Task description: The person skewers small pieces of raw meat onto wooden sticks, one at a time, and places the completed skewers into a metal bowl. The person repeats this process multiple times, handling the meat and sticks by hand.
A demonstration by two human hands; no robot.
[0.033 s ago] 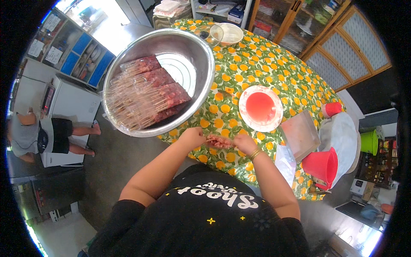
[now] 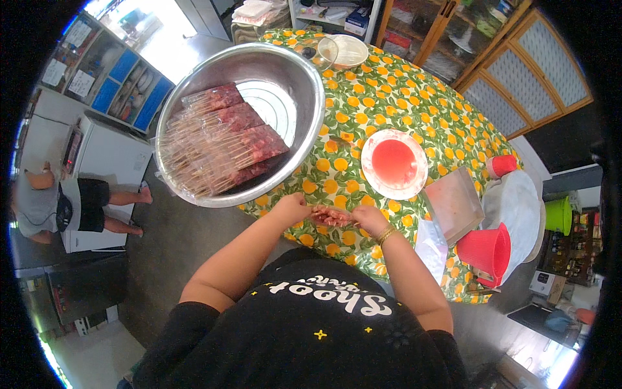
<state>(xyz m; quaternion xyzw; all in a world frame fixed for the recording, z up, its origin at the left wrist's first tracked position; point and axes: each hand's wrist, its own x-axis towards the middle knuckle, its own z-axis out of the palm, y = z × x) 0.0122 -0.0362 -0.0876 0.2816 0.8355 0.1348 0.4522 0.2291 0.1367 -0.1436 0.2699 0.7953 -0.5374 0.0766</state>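
Observation:
Close in front of my body, over the near edge of the table, I hold a small bag of meat (image 2: pixel 331 217) stretched between both hands. It looks like pinkish-red pieces in clear film; whether sticks run through them I cannot tell. My left hand (image 2: pixel 295 209) pinches its left end with curled fingers. At the right end, my right hand (image 2: pixel 370 222) is closed on it, a gold bracelet at the wrist. To the left, a large metal basin (image 2: pixel 310 139) holds several plastic-wrapped bundles of meat skewers (image 2: pixel 236 139). Their sticks point left and toward me.
A pale plate with red liquid (image 2: pixel 394 162) stands beyond my right hand on the fruit-patterned tablecloth (image 2: pixel 414 97). Further right are a clear plastic box (image 2: pixel 453 206), a white sheet (image 2: pixel 431 249) and a red bucket (image 2: pixel 486 253). Another person (image 2: pixel 71 201) stands at the far left.
The bag of meat was blurred and now shows more sharply, shifted very slightly. Both hands keep their grip in nearly the same place.

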